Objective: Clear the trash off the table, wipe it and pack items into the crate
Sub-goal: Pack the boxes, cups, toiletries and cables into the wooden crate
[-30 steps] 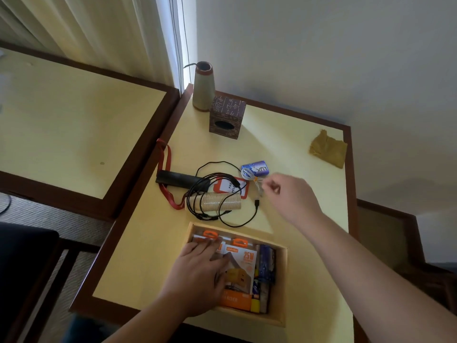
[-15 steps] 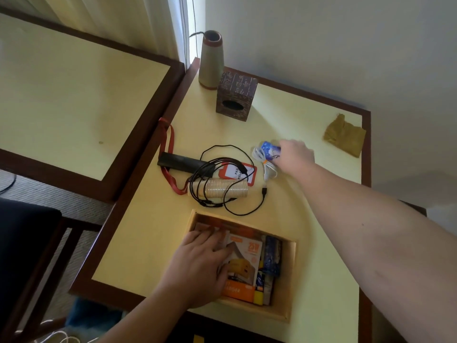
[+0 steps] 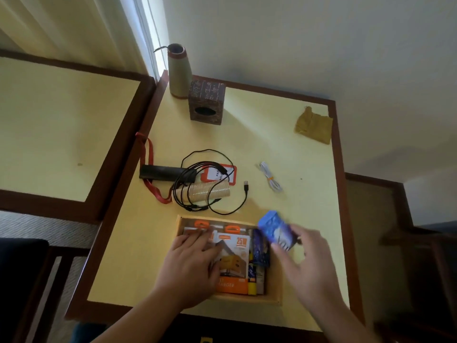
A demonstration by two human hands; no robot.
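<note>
A shallow wooden crate sits at the near edge of the yellow table. My left hand lies flat on the orange charger boxes inside it. My right hand holds a small blue box just above the crate's far right corner. On the table behind lie a tangled black cable, a ribbed paper cup on its side, a black bar, a red lanyard with badge and a bundled white cable.
A tan cone-shaped vase and a brown carved box stand at the far left corner. A mustard cloth lies at the far right. A second yellow table adjoins on the left. The wall runs behind.
My right hand picked the blue box up from beside the white cable and brought it back over the crate. The left hand stayed on the boxes.
</note>
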